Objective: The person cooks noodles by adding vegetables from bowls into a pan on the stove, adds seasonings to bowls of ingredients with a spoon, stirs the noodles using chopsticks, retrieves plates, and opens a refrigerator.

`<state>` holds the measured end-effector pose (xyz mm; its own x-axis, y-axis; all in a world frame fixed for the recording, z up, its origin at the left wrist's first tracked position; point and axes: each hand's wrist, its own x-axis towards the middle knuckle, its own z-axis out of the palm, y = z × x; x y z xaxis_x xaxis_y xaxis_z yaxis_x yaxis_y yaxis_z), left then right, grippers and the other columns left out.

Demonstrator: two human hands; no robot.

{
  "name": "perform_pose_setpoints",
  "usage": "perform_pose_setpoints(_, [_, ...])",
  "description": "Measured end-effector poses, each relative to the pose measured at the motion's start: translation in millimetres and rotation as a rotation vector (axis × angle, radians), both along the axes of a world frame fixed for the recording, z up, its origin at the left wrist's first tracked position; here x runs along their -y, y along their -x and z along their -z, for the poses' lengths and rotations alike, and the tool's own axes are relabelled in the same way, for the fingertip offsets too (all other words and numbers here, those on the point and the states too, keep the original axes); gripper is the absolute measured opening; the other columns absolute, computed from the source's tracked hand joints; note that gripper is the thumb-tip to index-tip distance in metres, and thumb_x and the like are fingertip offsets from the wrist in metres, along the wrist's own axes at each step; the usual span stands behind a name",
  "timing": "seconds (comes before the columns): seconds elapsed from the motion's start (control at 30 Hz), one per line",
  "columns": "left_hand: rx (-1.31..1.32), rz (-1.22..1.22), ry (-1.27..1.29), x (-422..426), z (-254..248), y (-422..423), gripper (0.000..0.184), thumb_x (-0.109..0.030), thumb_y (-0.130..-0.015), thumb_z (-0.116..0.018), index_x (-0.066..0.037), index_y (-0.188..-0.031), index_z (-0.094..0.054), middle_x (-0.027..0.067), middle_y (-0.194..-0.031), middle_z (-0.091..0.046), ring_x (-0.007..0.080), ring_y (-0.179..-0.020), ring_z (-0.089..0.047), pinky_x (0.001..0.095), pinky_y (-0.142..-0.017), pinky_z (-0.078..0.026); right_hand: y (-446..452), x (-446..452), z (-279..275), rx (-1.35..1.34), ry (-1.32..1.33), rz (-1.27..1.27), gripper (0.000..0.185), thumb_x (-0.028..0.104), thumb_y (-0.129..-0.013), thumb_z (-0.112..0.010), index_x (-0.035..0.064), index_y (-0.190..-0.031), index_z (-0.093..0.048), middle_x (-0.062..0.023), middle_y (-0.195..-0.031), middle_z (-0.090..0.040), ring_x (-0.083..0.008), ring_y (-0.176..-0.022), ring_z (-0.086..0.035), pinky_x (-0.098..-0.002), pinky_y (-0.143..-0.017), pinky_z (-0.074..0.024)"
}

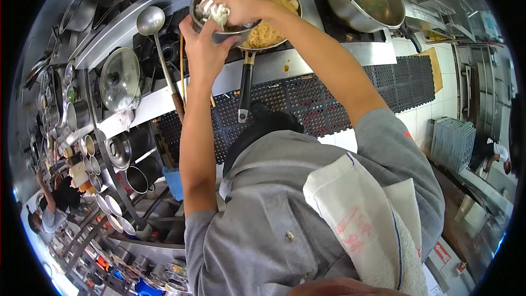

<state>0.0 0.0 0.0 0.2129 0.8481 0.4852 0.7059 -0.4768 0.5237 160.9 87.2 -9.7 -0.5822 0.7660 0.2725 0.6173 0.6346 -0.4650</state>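
My left hand grips the side of a metal bowl, thumb and fingers on its outer wall. Above the bowl, my right hand is closed on a bunch of white food strips, whose exact kind I cannot make out. Part of the bowl's inside is hidden by that hand. Just right of the bowl and partly behind it, a frying pan holds yellow noodles with pale pieces at the far side. Its black handle points toward my body.
A large pot of soup with green bits stands on the stove at right. Left of my hands lie a long ladle and a glass lid. Black perforated matting covers the floor. Another person is at far left.
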Motion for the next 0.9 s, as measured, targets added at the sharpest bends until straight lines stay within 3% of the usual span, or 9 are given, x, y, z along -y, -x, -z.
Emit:
perform_pose_setpoints(0.2, [0.046, 0.026, 0.015, -16, 7, 1, 0.038, -0.013, -0.059, -0.086, -0.004, -0.086, -0.061, 0.0214, -0.121, -0.040, 0.0406, -0.103, -0.054, 0.0440, -0.084, -0.049, -4, -24, 13, -0.327, -0.022, -0.085, 0.048, 0.009, -0.062, -0.075, 0.0137, -0.109, -0.067, -0.0090, -0.093, -0.057, -0.0304, -0.087, -0.059, -0.0370, -0.076, -0.0486])
perform_pose_setpoints(0.43, [-0.010, -0.004, 0.006, -25, 10, 3, 0.040, -0.015, -0.058, -0.087, -0.006, -0.088, -0.062, 0.0220, -0.121, -0.040, 0.0409, -0.102, -0.055, 0.0433, -0.084, -0.049, -11, -44, 11, -0.422, -0.057, -0.049, 0.043, 0.013, -0.064, -0.075, 0.0180, -0.106, -0.070, -0.0081, -0.092, -0.060, -0.0293, -0.089, -0.061, -0.0378, -0.077, -0.0487])
perform_pose_setpoints(0.5, [-0.025, 0.006, 0.001, -27, 11, 3, 0.040, -0.014, -0.057, -0.087, -0.006, -0.088, -0.062, 0.0220, -0.121, -0.040, 0.0408, -0.101, -0.055, 0.0431, -0.084, -0.049, -19, -39, -12, -0.479, -0.045, 0.047, 0.024, 0.004, -0.067, -0.067, 0.0047, -0.091, -0.069, -0.0149, -0.096, -0.064, -0.0280, -0.086, -0.064, -0.0353, -0.076, -0.0489])
perform_pose_setpoints(0.63, [-0.024, -0.058, -0.001, -18, 9, 13, 0.040, -0.013, -0.057, -0.087, -0.007, -0.087, -0.061, 0.0217, -0.121, -0.041, 0.0400, -0.102, -0.055, 0.0427, -0.084, -0.050, -43, -45, -29, -0.645, 0.093, 0.068, 0.025, 0.001, -0.067, -0.065, 0.0024, -0.092, -0.068, -0.0168, -0.095, -0.061, -0.0292, -0.084, -0.062, -0.0341, -0.073, -0.0490])
perform_pose_setpoints(0.7, [-0.036, -0.079, -0.030, -14, 7, 24, 0.040, -0.013, -0.057, -0.087, -0.007, -0.087, -0.061, 0.0216, -0.122, -0.041, 0.0399, -0.103, -0.055, 0.0429, -0.084, -0.050, -55, -46, -17, -0.590, 0.060, 0.090, 0.026, 0.003, -0.070, -0.064, 0.0037, -0.095, -0.068, -0.0178, -0.096, -0.060, -0.0318, -0.085, -0.062, -0.0357, -0.076, -0.0488])
perform_pose_setpoints(0.77, [-0.056, -0.153, -0.031, -8, 7, 36, 0.041, -0.014, -0.057, -0.088, -0.007, -0.086, -0.060, 0.0215, -0.123, -0.040, 0.0401, -0.104, -0.054, 0.0440, -0.085, -0.050, -61, -51, 24, -0.387, 0.184, 0.144, 0.045, 0.016, -0.062, -0.076, 0.0178, -0.106, -0.069, -0.0091, -0.095, -0.061, -0.0292, -0.092, -0.061, -0.0388, -0.080, -0.0485])
perform_pose_setpoints(0.8, [-0.050, -0.185, 0.001, -5, 9, 41, 0.041, -0.015, -0.057, -0.088, -0.007, -0.086, -0.060, 0.0215, -0.124, -0.039, 0.0404, -0.105, -0.053, 0.0450, -0.086, -0.050, -65, -48, 37, -0.196, 0.083, 0.158, 0.044, 0.018, -0.063, -0.073, 0.0183, -0.107, -0.069, -0.0126, -0.101, -0.061, -0.0306, -0.098, -0.060, -0.0395, -0.085, -0.0473])
perform_pose_setpoints(0.83, [-0.051, -0.195, 0.002, -3, 9, 45, 0.041, -0.015, -0.057, -0.088, -0.007, -0.086, -0.060, 0.0215, -0.124, -0.039, 0.0404, -0.105, -0.053, 0.0450, -0.086, -0.050, -61, -40, 47, -0.073, 0.100, 0.197, 0.044, 0.010, -0.065, -0.072, 0.0138, -0.109, -0.068, -0.0109, -0.101, -0.060, -0.0310, -0.098, -0.059, -0.0373, -0.083, -0.0477])
perform_pose_setpoints(0.9, [-0.054, -0.236, 0.014, 1, 8, 51, 0.041, -0.015, -0.058, -0.088, -0.007, -0.086, -0.060, 0.0214, -0.125, -0.038, 0.0407, -0.106, -0.053, 0.0444, -0.087, -0.049, -46, -32, 64, 0.059, 0.175, 0.213, 0.041, 0.014, -0.067, -0.072, 0.0155, -0.108, -0.068, -0.0117, -0.104, -0.060, -0.0322, -0.101, -0.058, -0.0397, -0.087, -0.0465])
